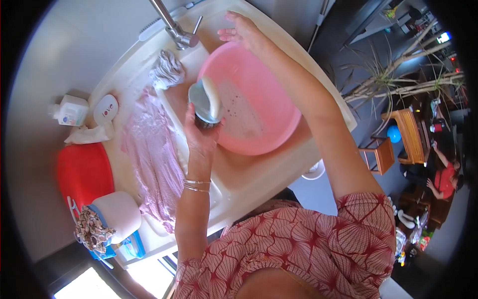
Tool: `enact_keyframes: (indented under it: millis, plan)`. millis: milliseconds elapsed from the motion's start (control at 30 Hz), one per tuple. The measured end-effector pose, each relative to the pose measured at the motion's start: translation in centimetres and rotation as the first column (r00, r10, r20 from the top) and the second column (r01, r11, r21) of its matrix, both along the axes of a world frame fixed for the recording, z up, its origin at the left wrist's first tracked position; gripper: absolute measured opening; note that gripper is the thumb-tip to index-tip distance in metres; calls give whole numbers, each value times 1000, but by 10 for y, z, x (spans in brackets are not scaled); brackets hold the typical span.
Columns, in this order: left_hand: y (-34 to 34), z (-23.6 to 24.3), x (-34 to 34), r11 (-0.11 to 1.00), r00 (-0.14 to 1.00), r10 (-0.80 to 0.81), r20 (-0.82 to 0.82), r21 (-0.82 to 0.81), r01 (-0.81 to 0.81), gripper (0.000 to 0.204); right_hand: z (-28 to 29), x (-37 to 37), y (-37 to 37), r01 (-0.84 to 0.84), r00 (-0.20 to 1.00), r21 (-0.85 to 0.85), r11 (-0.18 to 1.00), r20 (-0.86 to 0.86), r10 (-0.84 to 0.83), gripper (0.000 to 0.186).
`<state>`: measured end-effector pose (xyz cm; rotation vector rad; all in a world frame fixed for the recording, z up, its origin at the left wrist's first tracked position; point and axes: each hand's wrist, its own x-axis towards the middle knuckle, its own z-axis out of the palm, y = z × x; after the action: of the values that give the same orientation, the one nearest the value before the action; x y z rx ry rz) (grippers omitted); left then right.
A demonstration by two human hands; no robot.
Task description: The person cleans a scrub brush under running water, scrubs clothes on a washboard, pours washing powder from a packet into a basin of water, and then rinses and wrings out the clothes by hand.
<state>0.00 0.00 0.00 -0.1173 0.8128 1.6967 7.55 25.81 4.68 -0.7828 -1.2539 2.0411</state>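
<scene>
My left hand (201, 139), with thin bracelets at the wrist, grips a scrubbing brush (201, 102) that has a grey-blue back, a whitish curved handle and dark bristles underneath. The brush is held over the near-left rim of a pink basin (286, 117), which contains some cloudy water. Beyond the basin, my right hand (241, 32) reaches out with its fingers apart and nothing visible in them, to the right of the metal faucet (181, 37). A wet pink cloth (157, 154) lies spread on the ribbed washboard side of the sink, left of my left hand.
A bunched grey-white cloth (168, 70) rests by the faucet. Along the sink's left edge stand a white bottle (72, 110), a white oval dish (106, 108), a red basin (84, 172) and a white tub (119, 214). At the far right, a person (443, 179) is near wooden furniture.
</scene>
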Motion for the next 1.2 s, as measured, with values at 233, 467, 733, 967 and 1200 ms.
enact_keyframes:
  millis: [233, 467, 733, 967, 1200]
  plan:
    - [4, 3, -1, 996, 997, -71, 2, 50, 71, 53, -1, -60, 39, -45, 973, -44, 998, -229, 33, 52]
    - [30, 0, 9, 997, 997, -78, -18, -10, 77, 47, -17, -71, 58, 70, 991, -100, 993, -110, -81, 46]
    - [82, -39, -2, 999, 990, -33, -135, 13, 35, 49, -66, -11, -10, -106, 977, 136, 985, -168, 128, 46]
    - [121, -35, 10, 991, 843, -126, -524, -23, 134, 34, -83, 20, -71, 22, 954, -67, 998, 301, -1, 37]
    - [149, 0, 33, 858, 706, -490, -511, -144, 492, 26, -88, 70, -87, 337, 942, -215, 917, 84, -326, 29]
